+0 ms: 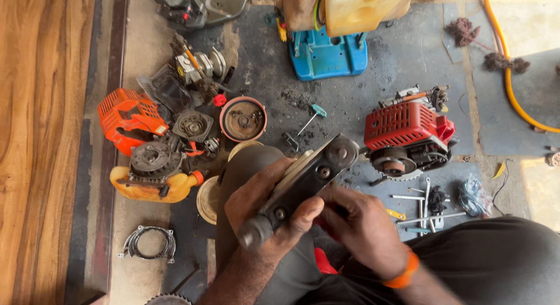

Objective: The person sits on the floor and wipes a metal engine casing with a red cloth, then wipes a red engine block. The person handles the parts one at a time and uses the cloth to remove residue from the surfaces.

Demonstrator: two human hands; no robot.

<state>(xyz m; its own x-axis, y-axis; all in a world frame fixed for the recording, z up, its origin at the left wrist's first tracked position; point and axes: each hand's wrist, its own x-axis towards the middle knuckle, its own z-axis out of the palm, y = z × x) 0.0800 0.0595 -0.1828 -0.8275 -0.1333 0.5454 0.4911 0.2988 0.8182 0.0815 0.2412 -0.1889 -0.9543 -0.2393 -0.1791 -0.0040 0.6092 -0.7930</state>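
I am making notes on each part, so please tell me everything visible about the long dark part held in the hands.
The long dark metal part is a flat, grimy bar with round bolts or bosses along it and a rounded end pointing up-right. A pale plate lies along its upper edge. It is tilted diagonally above the lap. The left hand grips its lower end; the right hand touches its underside.

At frame centre the left hand (256, 203) grips a dull, grimy black metal engine part (303, 182) with bare steel bolt heads. The red engine cover (402, 124) at right looks like ribbed glossy plastic, as does the orange housing (125, 115) at left. The floor (408, 48) is rough, oil-stained concrete; the left edge shows smooth varnished wood (35, 136). The yellow hose (513, 89) upper right looks rubbery.
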